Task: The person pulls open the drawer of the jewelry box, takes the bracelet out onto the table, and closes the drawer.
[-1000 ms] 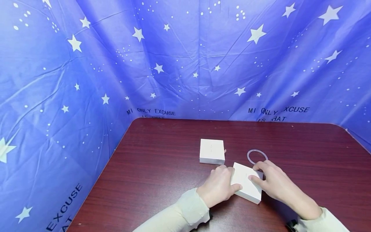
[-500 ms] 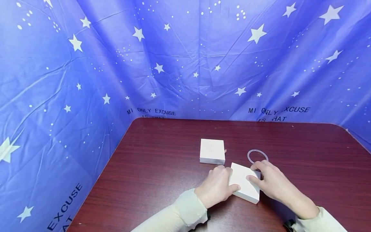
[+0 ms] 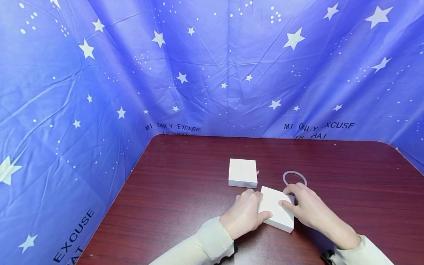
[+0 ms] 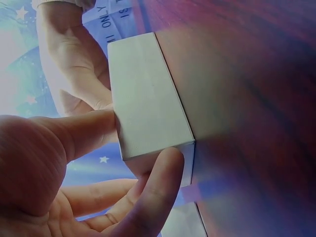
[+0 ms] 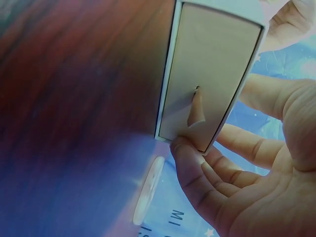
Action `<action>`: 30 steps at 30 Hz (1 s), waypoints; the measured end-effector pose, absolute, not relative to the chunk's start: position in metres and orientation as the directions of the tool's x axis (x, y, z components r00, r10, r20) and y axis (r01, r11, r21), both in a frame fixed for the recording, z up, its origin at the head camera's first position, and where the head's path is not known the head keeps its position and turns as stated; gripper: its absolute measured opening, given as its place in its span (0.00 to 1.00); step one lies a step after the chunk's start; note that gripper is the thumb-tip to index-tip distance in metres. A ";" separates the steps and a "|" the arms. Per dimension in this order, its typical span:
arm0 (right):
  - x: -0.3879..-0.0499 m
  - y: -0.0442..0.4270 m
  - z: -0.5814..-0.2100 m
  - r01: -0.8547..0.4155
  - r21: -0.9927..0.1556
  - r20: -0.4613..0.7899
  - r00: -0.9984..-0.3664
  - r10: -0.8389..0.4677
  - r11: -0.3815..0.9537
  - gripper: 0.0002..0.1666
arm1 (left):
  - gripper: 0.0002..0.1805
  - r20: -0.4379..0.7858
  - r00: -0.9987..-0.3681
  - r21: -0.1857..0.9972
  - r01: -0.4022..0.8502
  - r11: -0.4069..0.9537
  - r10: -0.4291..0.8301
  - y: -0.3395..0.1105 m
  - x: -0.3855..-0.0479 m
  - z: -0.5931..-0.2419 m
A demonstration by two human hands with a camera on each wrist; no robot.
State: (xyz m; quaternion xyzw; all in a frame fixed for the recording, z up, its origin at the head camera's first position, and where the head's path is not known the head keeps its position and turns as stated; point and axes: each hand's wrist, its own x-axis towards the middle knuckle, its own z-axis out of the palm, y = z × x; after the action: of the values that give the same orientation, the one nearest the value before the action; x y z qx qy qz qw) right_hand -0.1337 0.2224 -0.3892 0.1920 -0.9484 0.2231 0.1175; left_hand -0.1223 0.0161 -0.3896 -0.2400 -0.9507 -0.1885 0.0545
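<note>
A white drawer-style box [image 3: 275, 206] lies at a slant on the table, between both hands. My left hand [image 3: 243, 214] grips its left side; in the left wrist view the thumb is on its top and a finger bends round the corner of the plain white box side [image 4: 143, 94]. My right hand [image 3: 308, 206] holds the opposite side, thumb on top and fingertips at the far edge. In the right wrist view, that end shows a pale drawer front [image 5: 217, 54], flush in its sleeve, with a small ribbon tab [image 5: 196, 109].
Behind the hands, a second white box [image 3: 242, 170] stands on the dark red wooden table [image 3: 185, 176], a small tab at its right side. A pale purple ring [image 3: 293, 172] lies just beyond my right hand. Blue star-printed cloth [image 3: 212, 73] hangs round the table.
Both hands and the gripped box have slid a little to the left along the table. The second box and the ring have stayed where they were.
</note>
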 end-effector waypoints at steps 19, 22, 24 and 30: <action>-0.137 0.214 -0.388 -0.430 -0.389 0.304 -0.895 -0.327 0.815 0.14 | 0.17 0.232 -0.864 0.321 0.502 0.803 0.447 0.007 -0.121 -0.390; -0.137 0.212 -0.388 -0.420 -0.391 0.295 -0.900 -0.321 0.819 0.14 | 0.17 0.235 -0.864 0.320 0.501 0.804 0.445 0.006 -0.120 -0.390; -0.137 0.212 -0.388 -0.416 -0.393 0.294 -0.902 -0.317 0.820 0.15 | 0.17 0.234 -0.866 0.321 0.499 0.805 0.443 0.005 -0.120 -0.390; -0.137 0.209 -0.389 -0.390 -0.411 0.295 -0.912 -0.285 0.824 0.23 | 0.17 0.250 -0.862 0.319 0.503 0.803 0.440 0.004 -0.119 -0.391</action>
State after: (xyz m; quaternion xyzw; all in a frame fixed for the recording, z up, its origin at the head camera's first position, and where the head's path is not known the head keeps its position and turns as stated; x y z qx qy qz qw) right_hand -0.1366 0.2092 -0.3892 0.1780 -0.9485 0.2376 0.1108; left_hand -0.1194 0.0037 -0.3906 -0.2493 -0.9460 -0.1901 0.0820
